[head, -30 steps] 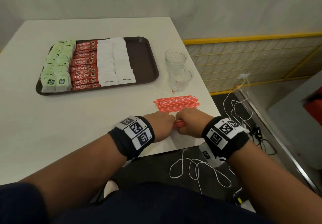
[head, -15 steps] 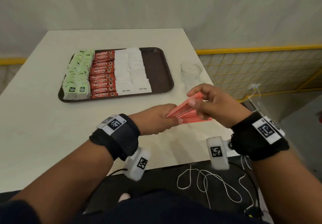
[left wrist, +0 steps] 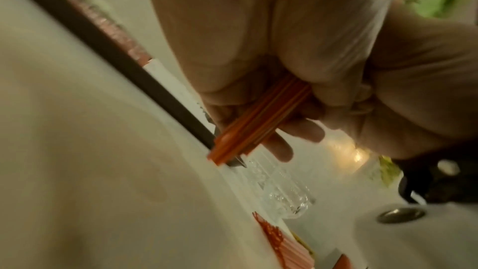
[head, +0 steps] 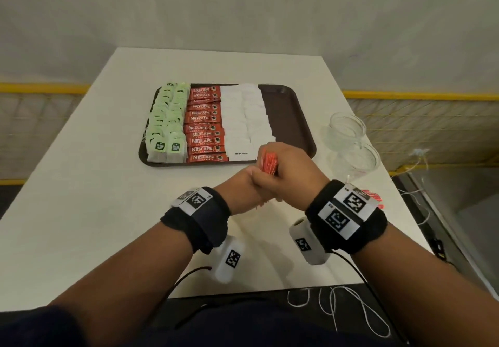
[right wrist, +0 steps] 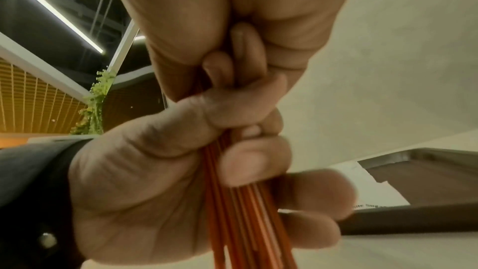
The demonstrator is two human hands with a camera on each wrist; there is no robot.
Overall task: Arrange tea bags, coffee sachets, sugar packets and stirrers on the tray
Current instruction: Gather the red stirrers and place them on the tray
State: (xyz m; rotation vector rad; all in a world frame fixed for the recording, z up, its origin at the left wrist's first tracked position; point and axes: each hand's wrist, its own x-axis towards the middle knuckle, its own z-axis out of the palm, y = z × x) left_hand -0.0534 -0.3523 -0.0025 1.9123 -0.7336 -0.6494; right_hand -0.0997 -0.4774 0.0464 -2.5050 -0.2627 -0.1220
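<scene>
Both hands grip one bundle of orange-red stirrers [head: 267, 160], held nearly upright just in front of the tray's near edge. My left hand [head: 244, 187] wraps the lower part and my right hand [head: 290, 168] the upper part. The wrist views show curled fingers round the stirrers [left wrist: 258, 122] [right wrist: 232, 212]. The brown tray [head: 291, 119] carries rows of green tea bags [head: 167, 122], red coffee sachets [head: 205, 125] and white sugar packets [head: 243, 119]. Its right strip is bare.
Two clear glasses [head: 347, 130] [head: 360, 161] stand right of the tray near the table's right edge. A few loose stirrers [head: 374, 198] lie on the table behind my right wrist. White cables [head: 337, 300] hang below the table's front edge.
The hands lifted the bundle off the table and turned it from lying flat to nearly upright. It now sits closer to the tray's near edge.
</scene>
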